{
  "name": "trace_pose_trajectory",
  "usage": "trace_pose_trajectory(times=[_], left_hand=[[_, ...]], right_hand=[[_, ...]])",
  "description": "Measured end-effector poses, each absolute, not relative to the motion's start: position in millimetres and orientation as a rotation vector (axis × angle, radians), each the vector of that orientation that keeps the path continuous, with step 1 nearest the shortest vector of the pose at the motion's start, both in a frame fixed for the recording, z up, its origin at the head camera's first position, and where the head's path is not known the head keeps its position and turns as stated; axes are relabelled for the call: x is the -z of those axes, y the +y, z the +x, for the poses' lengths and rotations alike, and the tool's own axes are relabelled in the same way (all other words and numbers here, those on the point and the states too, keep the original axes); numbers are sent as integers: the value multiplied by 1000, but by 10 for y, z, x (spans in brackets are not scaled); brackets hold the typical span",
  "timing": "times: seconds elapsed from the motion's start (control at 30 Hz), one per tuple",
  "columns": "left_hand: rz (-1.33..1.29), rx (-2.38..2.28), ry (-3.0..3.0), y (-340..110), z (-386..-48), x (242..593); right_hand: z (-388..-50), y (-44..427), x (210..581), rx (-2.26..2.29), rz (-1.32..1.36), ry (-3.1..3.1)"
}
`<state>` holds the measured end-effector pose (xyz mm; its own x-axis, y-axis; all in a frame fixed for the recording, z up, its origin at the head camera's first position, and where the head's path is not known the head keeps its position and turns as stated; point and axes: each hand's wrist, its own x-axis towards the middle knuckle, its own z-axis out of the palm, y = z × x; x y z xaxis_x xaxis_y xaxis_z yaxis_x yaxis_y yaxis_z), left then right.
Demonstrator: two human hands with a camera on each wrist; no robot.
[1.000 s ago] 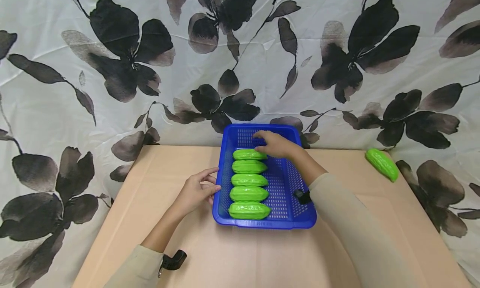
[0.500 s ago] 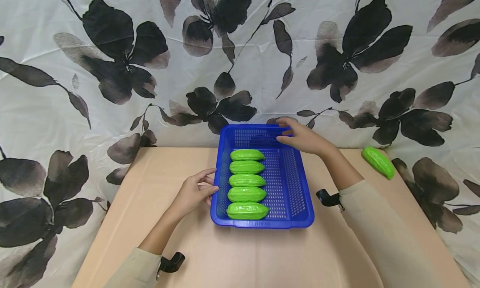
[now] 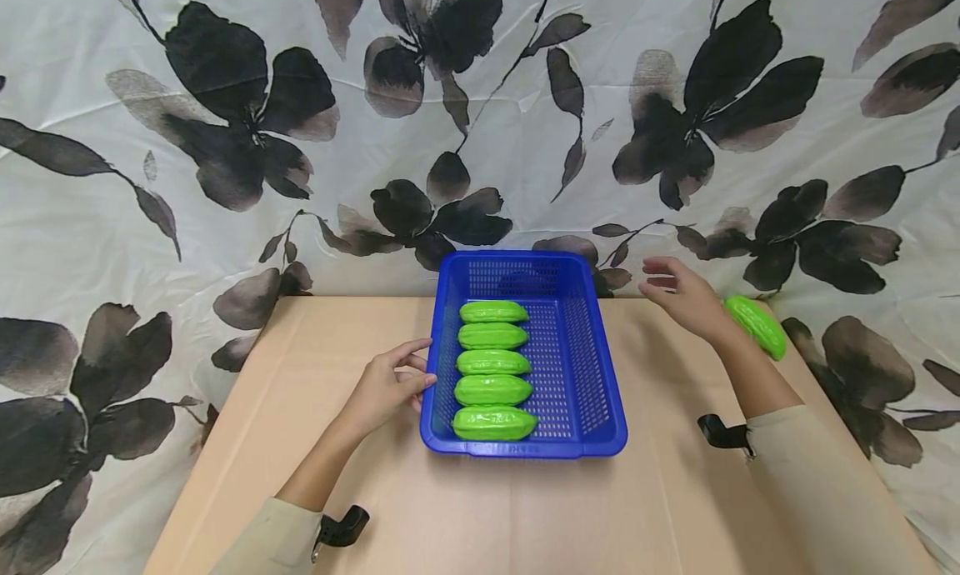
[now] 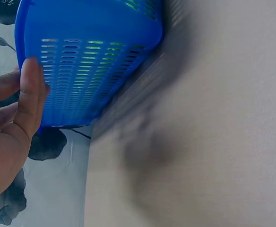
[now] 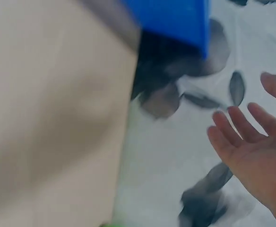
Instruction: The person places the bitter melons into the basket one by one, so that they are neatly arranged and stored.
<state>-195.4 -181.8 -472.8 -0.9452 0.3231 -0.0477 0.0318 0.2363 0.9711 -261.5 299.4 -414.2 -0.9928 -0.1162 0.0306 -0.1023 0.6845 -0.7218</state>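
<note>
A blue plastic basket holds a column of several glossy green bitter melons along its left side. My left hand rests at the basket's left rim, its fingers touching the edge from outside. Seen by the left wrist camera, the fingertips lie against the outer wall just under the rim. To the right of the basket, my right hand is in the air with loosely bent fingers and nothing in them. A single bitter melon lies just right of that hand, partly behind the wrist.
The basket stands on a tan table near its back edge. Behind and beside the table hangs a white cloth printed with dark flowers. Black wrist cameras show at both sleeves.
My right hand has moved out from over the basket, past its right rim, toward the lone bitter melon. The left hand stays at the left rim, and the bitter melons have not moved.
</note>
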Motion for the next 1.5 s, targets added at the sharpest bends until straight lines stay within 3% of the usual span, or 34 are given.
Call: trace_pose_trajectory(times=[0.73, 1.5], left_hand=[[314, -1771, 2286, -1831, -1959, 4732], [292, -1772, 2272, -1800, -1966, 4693]], right_hand=[[-2448, 4387, 4397, 825, 388, 2969], [-2460, 4854, 4962, 810, 484, 2743]])
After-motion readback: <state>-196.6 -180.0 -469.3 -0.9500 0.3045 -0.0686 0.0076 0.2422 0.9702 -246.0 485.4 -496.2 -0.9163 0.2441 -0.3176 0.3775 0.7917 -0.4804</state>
